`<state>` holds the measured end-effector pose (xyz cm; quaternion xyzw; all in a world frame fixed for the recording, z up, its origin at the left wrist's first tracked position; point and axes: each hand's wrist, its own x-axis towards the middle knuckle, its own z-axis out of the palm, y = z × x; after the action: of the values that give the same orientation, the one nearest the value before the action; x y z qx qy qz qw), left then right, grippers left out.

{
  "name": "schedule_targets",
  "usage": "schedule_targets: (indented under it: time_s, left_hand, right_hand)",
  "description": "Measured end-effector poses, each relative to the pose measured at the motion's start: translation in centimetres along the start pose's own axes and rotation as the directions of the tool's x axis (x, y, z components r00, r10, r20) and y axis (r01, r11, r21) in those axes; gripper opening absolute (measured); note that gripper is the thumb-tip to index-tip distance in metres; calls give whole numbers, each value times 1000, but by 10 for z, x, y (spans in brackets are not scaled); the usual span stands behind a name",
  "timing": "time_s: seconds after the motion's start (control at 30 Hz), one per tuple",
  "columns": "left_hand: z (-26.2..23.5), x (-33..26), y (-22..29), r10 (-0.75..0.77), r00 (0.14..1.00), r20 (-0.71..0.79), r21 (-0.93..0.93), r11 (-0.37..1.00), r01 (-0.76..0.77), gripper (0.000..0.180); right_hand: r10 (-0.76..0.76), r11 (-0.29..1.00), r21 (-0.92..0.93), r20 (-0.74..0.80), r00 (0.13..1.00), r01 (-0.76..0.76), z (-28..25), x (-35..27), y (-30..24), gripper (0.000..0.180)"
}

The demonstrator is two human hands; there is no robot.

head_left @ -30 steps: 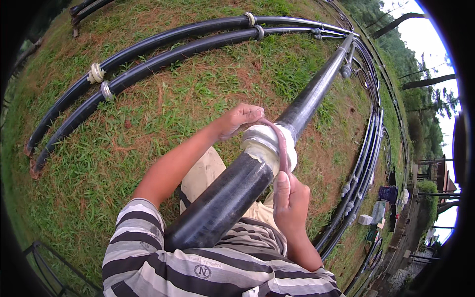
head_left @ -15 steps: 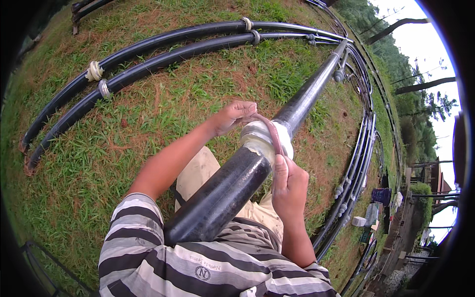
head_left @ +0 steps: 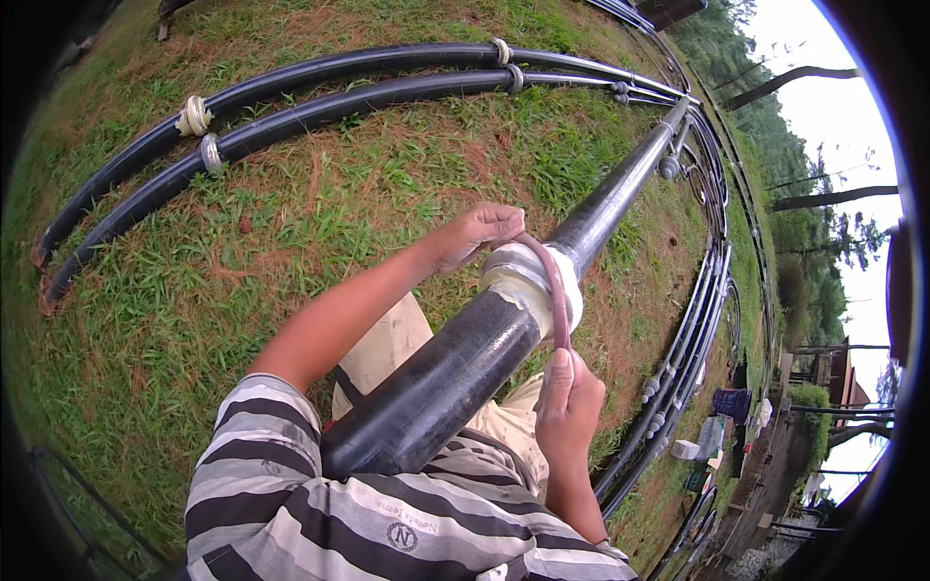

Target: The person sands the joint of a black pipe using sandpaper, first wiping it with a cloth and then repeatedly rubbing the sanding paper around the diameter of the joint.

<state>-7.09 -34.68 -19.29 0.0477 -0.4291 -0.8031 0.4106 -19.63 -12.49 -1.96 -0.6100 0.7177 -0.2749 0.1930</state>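
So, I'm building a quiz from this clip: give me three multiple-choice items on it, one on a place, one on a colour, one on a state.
1. Where is the ring?
A. on the grass
B. around the white collar of the big pipe
C. on a wrist

2. What colour is the big pipe?
A. black
B. orange
C. blue

3. How do the hands stand?
A. both free
B. only the left grips
C. both grip the ring

Key: 1 B, the pinkish ring loops over the white collar. 2 A, its surface is glossy black. 3 C, the left hand pinches the ring on top and the right hand holds it below.
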Motion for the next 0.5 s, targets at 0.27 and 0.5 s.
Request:
schedule_targets:
  time_s: [0.27, 0.5]
  left_hand:
    - [-8, 4, -9, -20, 999, 36, -14, 1000, 20, 35]
    - [-8, 7, 6, 127, 990, 64, 198, 970, -137, 35]
  right_hand:
    - [-44, 999, -19, 29, 999, 44, 5, 15, 2, 51]
    - [-50, 998, -47, 20, 999, 51, -1, 8, 1, 51]
